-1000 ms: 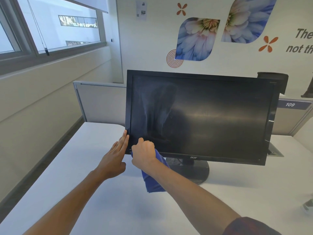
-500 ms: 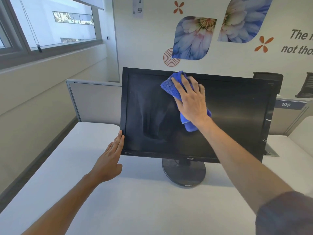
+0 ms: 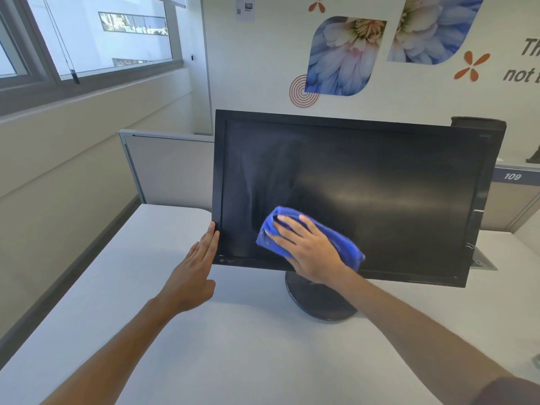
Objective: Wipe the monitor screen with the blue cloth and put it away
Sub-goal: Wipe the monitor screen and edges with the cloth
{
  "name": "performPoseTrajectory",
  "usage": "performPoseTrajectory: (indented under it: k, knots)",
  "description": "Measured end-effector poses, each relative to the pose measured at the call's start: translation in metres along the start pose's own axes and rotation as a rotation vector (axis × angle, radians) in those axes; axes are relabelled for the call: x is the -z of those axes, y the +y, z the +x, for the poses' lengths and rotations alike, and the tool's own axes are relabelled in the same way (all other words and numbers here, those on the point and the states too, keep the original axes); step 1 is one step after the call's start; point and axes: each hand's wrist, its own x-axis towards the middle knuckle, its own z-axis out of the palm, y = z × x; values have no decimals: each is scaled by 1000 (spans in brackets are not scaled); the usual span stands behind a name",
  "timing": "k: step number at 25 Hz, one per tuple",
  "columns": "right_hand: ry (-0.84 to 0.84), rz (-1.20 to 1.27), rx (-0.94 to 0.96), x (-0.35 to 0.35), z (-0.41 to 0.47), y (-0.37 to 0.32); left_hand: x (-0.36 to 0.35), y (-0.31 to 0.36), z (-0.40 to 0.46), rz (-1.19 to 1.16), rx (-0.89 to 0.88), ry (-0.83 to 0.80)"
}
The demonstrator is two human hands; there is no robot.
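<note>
- A white desk [image 3: 228, 355] stands against a low grey partition [image 3: 172, 168]; windows [image 3: 87, 39] run along the wall on the left side; flower decals [image 3: 344, 54] mark the white wall behind.
- A black monitor [image 3: 380, 171] stands on a round base [image 3: 318, 305] at the middle of the desk; its screen is dark, with pale smears above and to the left of the right hand.
- The right hand [image 3: 306, 248] lies flat and spread on the lower left part of the screen, fingers [image 3: 287, 225] stretched open, palm pressing the blue cloth [image 3: 342, 247] against the glass; the cloth bunches out beyond the fingertips and trails past the wrist side.
- The left hand [image 3: 191, 276] is open, fingers straight and together, their tips touching the monitor's lower left edge; it grips nothing.
- A grey label reading 109 [image 3: 512, 176] sits on the partition far to the right of both hands.
</note>
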Motion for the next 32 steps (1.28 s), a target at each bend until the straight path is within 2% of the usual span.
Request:
performPoseTrajectory:
  k: [3, 8, 11, 13, 16, 18, 22, 26, 32]
  knots:
    - [-76, -26, 79, -11, -17, -6, 1, -2, 0, 19, -5, -8]
    - [-63, -66, 107, -7, -33, 16, 3, -2, 0, 27, -6, -13]
    - [118, -24, -2, 12, -17, 30, 2, 0, 0, 11, -9, -4]
    - [292, 36, -123, 39, 24, 45, 2, 1, -1, 5, -8, 3]
    - [470, 71, -160, 90, 105, 70, 2, 1, -1, -2, -9, 3]
    - [438, 41, -130, 113, 153, 73, 3, -1, 0, 2, -13, 5]
    - [204, -44, -66, 100, 194, 55, 2, 0, -4, -6, -17, 0]
    - [209, 15, -160, 68, 172, 25, 2, 1, -6, -68, -24, -4]
    - [146, 103, -110, 29, 114, -36, -11, 0, -14, -158, 46, 58]
